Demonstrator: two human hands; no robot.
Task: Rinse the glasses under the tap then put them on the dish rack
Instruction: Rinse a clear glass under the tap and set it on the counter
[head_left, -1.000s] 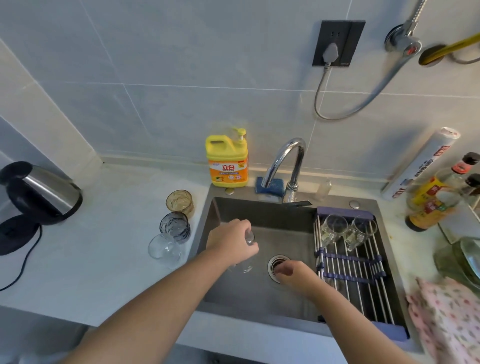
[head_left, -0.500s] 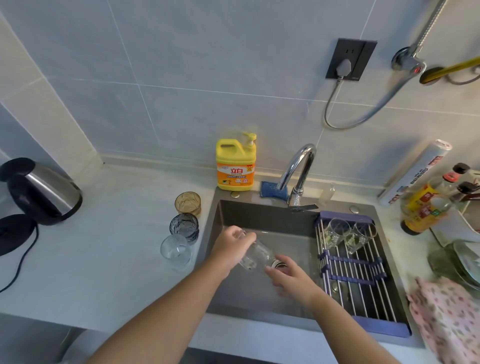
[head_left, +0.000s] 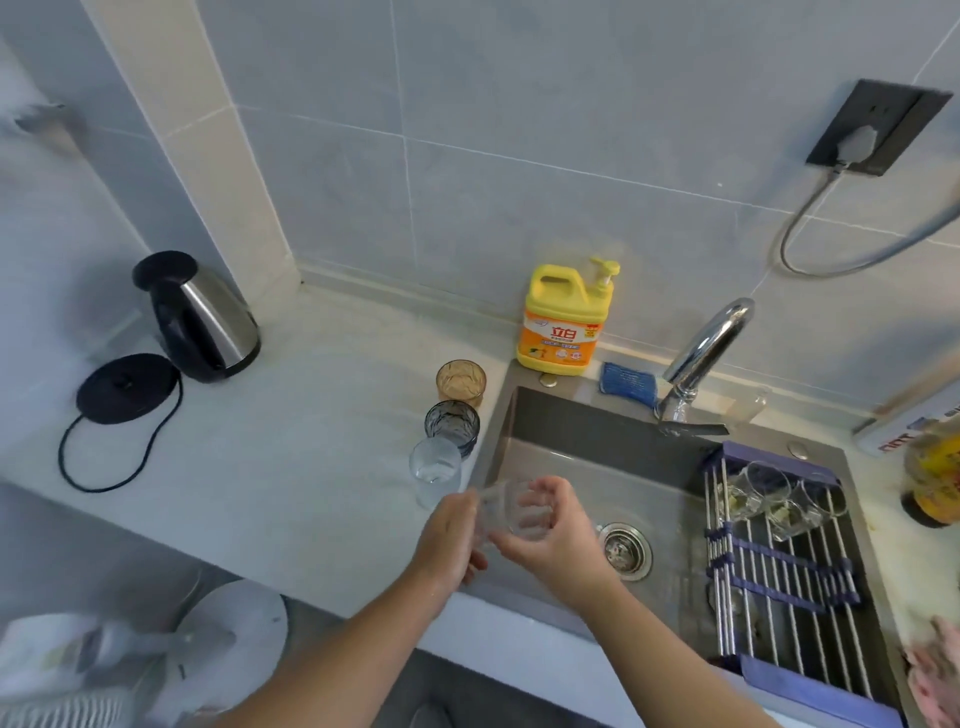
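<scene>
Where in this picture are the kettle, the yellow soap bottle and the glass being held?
kettle (head_left: 210, 325): head view, on its steel body.
yellow soap bottle (head_left: 563, 335): head view, on its orange label.
held glass (head_left: 511, 514): head view, on its clear side wall.

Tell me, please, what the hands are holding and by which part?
One clear glass, held over the sink by both hands: the left hand grips one side of its wall, and the right hand curls round the opposite side.

Only one clean read from where I stand: the yellow detergent bottle (head_left: 563, 322) has red characters 立白 on its orange label. The smaller print under them is blurred. White roll (head_left: 904, 436) at far right carries red lettering, too smeared to read. Brown bottle (head_left: 935, 478) label: illegible.
</scene>
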